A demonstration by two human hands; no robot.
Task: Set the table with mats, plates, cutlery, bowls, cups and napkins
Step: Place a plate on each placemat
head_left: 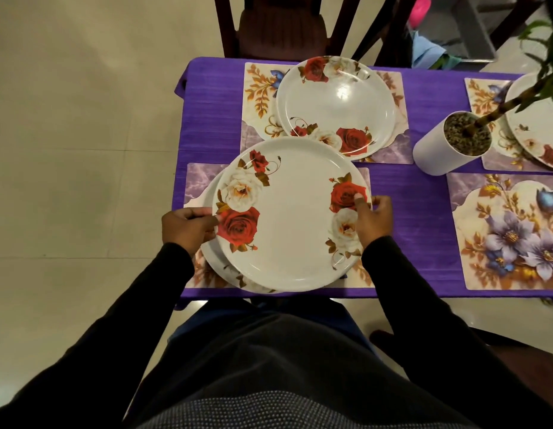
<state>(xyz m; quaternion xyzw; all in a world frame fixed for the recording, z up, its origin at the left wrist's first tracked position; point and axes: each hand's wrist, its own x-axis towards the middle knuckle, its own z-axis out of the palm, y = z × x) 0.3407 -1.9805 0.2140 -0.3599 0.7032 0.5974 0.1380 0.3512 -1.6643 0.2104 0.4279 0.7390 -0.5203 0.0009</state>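
Resting between both hands' grip: plate (292,218)

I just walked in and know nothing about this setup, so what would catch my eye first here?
Probably the big rose-patterned plate held at its rims by the left hand and right hand, over another plate on the near mat. Beyond it, a matching plate sits on the far mat, all on a vivid purple tablecloth.
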